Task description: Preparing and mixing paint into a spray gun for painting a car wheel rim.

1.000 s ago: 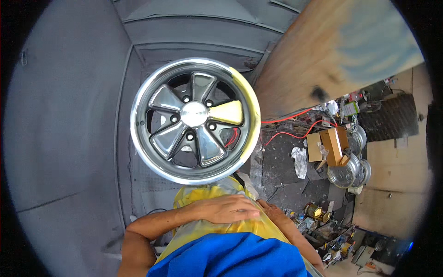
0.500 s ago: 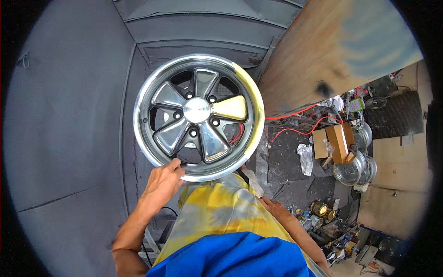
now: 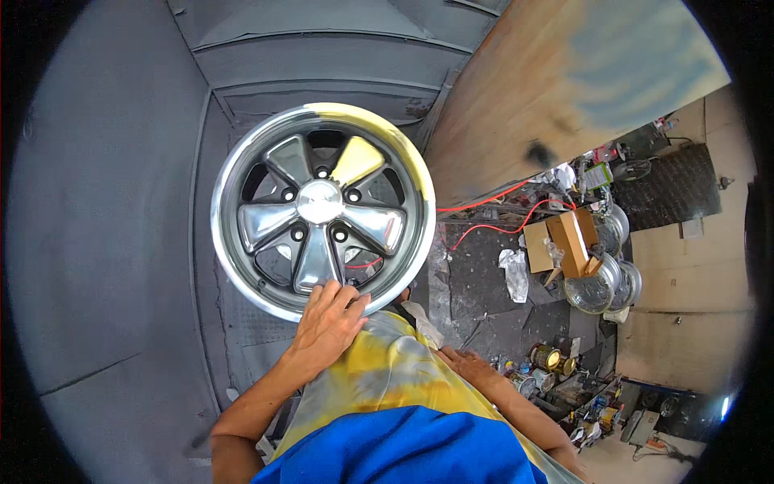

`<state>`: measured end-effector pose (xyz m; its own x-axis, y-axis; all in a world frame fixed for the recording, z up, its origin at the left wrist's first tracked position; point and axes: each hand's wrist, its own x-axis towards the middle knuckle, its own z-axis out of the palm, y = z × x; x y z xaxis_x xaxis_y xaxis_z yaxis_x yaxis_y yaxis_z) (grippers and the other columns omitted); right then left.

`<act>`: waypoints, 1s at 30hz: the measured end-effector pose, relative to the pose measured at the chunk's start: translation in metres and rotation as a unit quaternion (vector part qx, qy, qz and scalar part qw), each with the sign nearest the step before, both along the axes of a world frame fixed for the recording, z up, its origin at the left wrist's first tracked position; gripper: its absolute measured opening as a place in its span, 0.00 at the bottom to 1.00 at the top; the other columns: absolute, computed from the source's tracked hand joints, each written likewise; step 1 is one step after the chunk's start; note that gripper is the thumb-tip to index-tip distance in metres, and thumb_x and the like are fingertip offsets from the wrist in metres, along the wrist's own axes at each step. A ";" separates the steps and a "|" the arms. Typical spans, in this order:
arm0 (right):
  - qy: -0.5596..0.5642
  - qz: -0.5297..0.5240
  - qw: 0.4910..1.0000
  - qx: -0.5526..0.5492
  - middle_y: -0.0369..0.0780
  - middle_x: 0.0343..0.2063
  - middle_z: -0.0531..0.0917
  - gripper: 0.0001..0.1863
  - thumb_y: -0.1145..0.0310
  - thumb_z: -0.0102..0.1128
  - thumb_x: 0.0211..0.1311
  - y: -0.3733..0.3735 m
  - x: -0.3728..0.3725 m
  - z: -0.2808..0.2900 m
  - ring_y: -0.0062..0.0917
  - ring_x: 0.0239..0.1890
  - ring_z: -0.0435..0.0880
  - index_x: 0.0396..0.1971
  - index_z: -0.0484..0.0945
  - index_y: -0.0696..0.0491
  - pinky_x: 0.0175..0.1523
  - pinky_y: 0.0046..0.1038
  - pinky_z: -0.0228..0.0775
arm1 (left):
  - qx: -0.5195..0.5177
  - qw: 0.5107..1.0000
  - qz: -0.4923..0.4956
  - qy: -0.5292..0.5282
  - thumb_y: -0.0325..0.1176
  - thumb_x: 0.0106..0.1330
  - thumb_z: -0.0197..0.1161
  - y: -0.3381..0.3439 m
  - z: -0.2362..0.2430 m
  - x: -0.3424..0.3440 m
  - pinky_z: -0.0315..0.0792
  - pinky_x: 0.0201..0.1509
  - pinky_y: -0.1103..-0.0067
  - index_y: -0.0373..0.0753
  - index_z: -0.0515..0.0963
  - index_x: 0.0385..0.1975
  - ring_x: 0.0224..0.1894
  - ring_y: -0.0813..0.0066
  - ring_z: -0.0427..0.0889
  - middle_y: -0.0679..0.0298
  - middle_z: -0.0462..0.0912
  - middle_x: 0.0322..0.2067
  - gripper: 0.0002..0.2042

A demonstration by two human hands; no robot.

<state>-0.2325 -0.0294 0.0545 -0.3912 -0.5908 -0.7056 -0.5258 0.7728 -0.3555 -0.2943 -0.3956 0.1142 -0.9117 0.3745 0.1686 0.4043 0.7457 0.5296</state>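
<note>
A polished five-spoke wheel rim (image 3: 320,202) with dark recesses stands raised in front of me. Yellow coating covers one spoke at upper right and part of the outer lip there. My left hand (image 3: 326,327) grips the wheel’s near edge, fingertips over the lip by the lowest spoke. Beside the yellow-stained grey cloth (image 3: 387,371) over my lap, below a blue garment (image 3: 403,444), my right hand (image 3: 468,363) rests low at the right, fingers loosely extended. Whatever supports the wheel is mostly hidden beneath it.
Grey booth walls (image 3: 113,226) enclose the left and back. A wooden panel (image 3: 532,97) stands at right. Beyond lie a red hose (image 3: 500,228), cardboard box (image 3: 576,242), crumpled white material (image 3: 513,274), stacked silver rims (image 3: 592,290), and cluttered cans (image 3: 546,359).
My left hand has risen from the cloth onto the wheel’s edge and moved rightward. The wheel has turned anticlockwise, carrying the yellow spoke from the right to the upper right.
</note>
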 end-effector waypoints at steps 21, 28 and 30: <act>0.024 -0.047 0.998 -0.040 0.47 0.61 0.70 0.45 0.63 0.59 0.64 -0.003 -0.001 -0.002 0.47 0.50 0.84 0.78 0.47 0.44 0.54 0.46 0.76 | 0.023 0.998 -0.055 -0.011 0.31 0.56 0.74 0.009 -0.006 -0.022 0.69 0.49 0.65 0.32 0.80 0.51 0.44 0.58 0.74 0.58 0.76 0.38 0.22; -0.013 -0.033 0.999 -0.027 0.47 0.57 0.72 0.46 0.60 0.60 0.63 -0.007 -0.013 0.000 0.44 0.51 0.84 0.78 0.47 0.45 0.49 0.45 0.79 | -0.002 0.998 -0.054 -0.034 0.27 0.55 0.72 0.001 0.002 -0.013 0.69 0.49 0.64 0.33 0.79 0.53 0.44 0.57 0.74 0.58 0.76 0.37 0.23; -0.006 -0.033 0.999 -0.033 0.47 0.57 0.72 0.46 0.60 0.60 0.63 -0.003 -0.011 -0.005 0.44 0.51 0.84 0.78 0.47 0.45 0.49 0.44 0.79 | -0.008 0.996 -0.060 -0.058 0.25 0.54 0.71 -0.009 0.009 -0.010 0.68 0.49 0.65 0.34 0.79 0.51 0.44 0.57 0.74 0.58 0.75 0.37 0.22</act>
